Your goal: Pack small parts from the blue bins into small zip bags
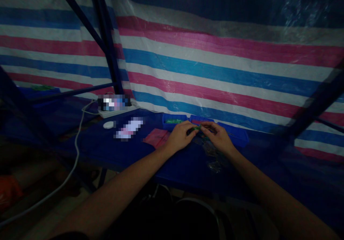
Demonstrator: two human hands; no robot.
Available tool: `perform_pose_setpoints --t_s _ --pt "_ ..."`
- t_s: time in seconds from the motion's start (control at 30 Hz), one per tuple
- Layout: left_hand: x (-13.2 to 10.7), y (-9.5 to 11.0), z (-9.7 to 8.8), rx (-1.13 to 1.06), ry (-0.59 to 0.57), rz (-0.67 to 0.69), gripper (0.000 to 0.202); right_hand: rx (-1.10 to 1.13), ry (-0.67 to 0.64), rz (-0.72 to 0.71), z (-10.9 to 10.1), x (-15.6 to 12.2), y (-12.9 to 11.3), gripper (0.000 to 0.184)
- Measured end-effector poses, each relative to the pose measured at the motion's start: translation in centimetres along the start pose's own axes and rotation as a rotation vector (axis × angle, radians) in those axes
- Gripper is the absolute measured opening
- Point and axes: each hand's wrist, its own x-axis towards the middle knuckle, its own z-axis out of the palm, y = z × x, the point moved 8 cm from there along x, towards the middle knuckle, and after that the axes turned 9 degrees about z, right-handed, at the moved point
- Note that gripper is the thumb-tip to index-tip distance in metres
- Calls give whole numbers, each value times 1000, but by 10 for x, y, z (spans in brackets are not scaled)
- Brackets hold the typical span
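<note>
My left hand [183, 134] and my right hand [218, 136] meet over the blue table [107, 150]. Between their closed fingertips is a small green piece [197, 128], too small and dark to name more exactly. Clear, shiny plastic packets [213, 164] lie loosely under and in front of my right hand. A flat pinkish-red packet or sheet [156, 137] rests just left of my left hand. Right behind the hands stand a blue bin with green items [174, 126] and a blue bin with something red [202, 118]; another blue bin [239, 136] sits to the right.
A blurred-out bright rectangle [129, 128] and a white round object [109, 125] lie on the left of the table. Behind them is a white power strip [118, 111]; a white cable [77, 147] hangs down. Blue metal posts [107, 50] and striped sheeting [215, 68] border the table.
</note>
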Motion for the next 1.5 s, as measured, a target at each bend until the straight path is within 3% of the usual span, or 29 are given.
perform_pose_setpoints --t_s 0.5,0.8,1.03,1.5 --pt "0 0 2 3 -27 5 20 -5 -17 1 1 2 6 36" --pt "-3 -7 -2 -120 23 -154 33 153 -82 49 4 3 13 40" --pt "-4 -12 4 -210 38 -163 39 203 -61 88 2 5 15 39" --pt "-5 -12 6 -193 26 -153 45 200 -33 81 0 6 15 39"
